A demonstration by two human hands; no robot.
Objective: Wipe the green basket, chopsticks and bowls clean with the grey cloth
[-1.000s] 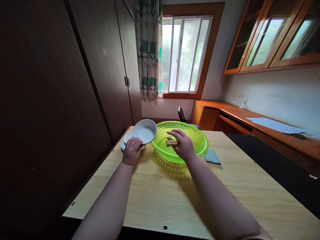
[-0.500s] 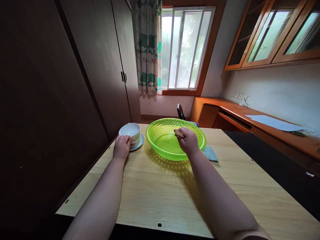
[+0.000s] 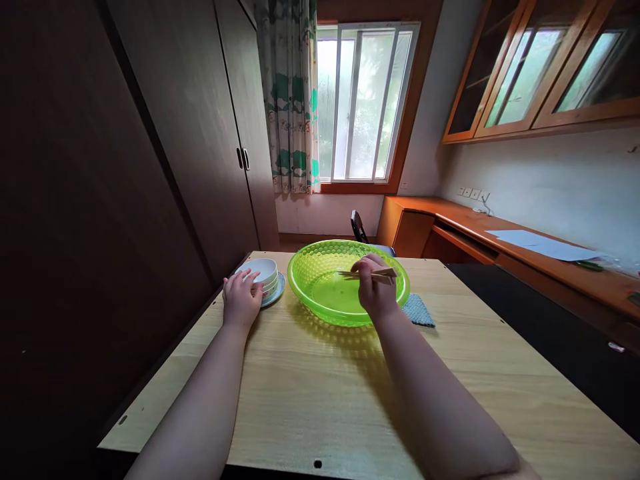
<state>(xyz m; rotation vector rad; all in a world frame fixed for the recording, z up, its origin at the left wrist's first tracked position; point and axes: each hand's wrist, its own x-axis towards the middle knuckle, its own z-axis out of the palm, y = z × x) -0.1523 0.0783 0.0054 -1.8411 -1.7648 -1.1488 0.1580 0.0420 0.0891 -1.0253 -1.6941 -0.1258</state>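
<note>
My right hand [image 3: 376,293] is closed around a small bundle of wooden chopsticks [image 3: 384,274], held roughly level over a green plastic basin [image 3: 327,315]. Their thin ends point left, and the thick ends stick out to the right of the fist. Left of the basin, a stack of white bowls [image 3: 271,285] stands on a plate with a bluish rim [image 3: 281,292]. Over the near left side of the stack lies my left hand [image 3: 241,300], its fingers spread across the top bowl's rim, apparently touching it without a firm grip.
A blue-grey knitted cloth [image 3: 419,311] lies on the wooden table [image 3: 300,393] right of the basin. Dark wardrobe doors [image 3: 200,133] rise along the left. Behind the table are a folding chair [image 3: 358,225] and an orange-brown desk [image 3: 450,210] bearing white papers [image 3: 540,245].
The chopsticks have turned from pointing away from me to lying sideways in my right hand. My left hand's fingers have loosened and spread over the bowls. The view has shifted slightly.
</note>
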